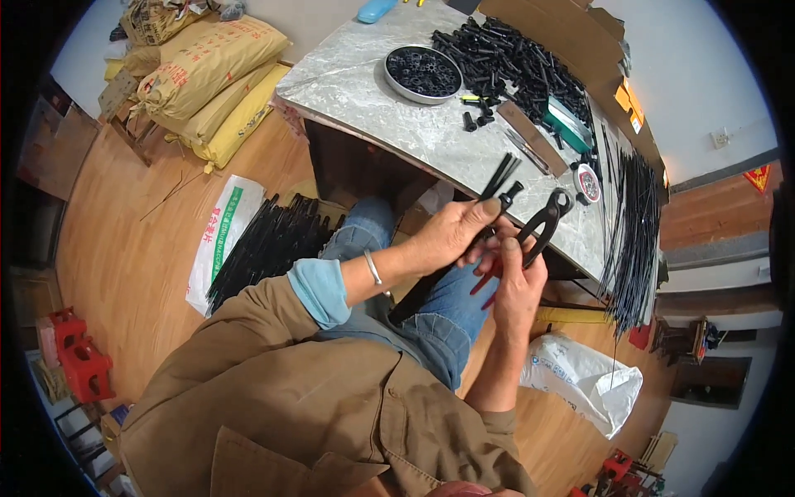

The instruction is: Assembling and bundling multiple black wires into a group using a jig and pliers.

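Over my lap, by the table's front edge, my left hand (454,235) is closed around black tubular pieces. From its grip rise a short black fitting with a flared end (513,194) and thin black strips (498,174). Close beside it, my right hand (520,288) grips dark pincers (546,224) with red handles. The jaws point up and away from me, past the fitting. My fingers hide the lower ends of the black pieces, and where the two hands meet is partly covered.
A marble-patterned table (352,79) carries a round tray (394,89) of small black rings, a heap of black tubes (513,62) and long thin rods (633,236). Left on the floor lie black rods (265,253); right, a white sack (571,377). Yellow sacks (211,62) are stacked far left.
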Available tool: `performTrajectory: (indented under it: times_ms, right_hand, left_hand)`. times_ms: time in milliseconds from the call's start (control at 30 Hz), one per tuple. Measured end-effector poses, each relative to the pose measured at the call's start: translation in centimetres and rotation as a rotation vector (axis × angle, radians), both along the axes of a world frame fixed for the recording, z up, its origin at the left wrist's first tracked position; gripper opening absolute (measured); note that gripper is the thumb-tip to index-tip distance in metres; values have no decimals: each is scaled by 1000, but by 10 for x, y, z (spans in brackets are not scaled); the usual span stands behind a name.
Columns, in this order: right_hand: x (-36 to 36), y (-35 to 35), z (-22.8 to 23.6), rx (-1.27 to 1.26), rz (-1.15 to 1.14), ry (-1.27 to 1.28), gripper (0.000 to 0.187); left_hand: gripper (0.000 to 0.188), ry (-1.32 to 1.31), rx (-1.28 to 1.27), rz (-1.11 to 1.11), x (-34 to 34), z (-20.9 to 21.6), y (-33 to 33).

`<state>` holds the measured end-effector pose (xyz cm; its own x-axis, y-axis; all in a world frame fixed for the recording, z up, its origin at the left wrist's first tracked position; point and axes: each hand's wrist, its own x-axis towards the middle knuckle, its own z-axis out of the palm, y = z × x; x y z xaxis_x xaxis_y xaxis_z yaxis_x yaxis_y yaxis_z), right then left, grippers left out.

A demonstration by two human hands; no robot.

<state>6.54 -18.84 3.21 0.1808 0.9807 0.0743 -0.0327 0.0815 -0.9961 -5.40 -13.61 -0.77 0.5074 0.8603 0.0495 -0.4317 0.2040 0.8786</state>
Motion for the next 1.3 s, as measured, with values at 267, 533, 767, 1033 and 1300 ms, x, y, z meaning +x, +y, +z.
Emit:
performTrajectory:
  times_ms: [267,533,767,1033,1300]
  right_hand:
    - [38,-61,26,-580,418,-68,26]
    - [45,-65,40,-765,474,71,32]
    - [49,-62,61,-819,506,210,40]
    - [29,-39,52,-471,424,-920,17]
    - [40,-39,56,-704,504,-272,27]
  left_hand:
    - [71,40,-86,1,-7,-1,8]
    - [71,86,40,-76,4,14,-10]
    - [71,89,28,-72,6,17,-13]
    - [64,59,-47,-20,3,1,-8]
    - [64,1,-114,-99,2,-2,-1]
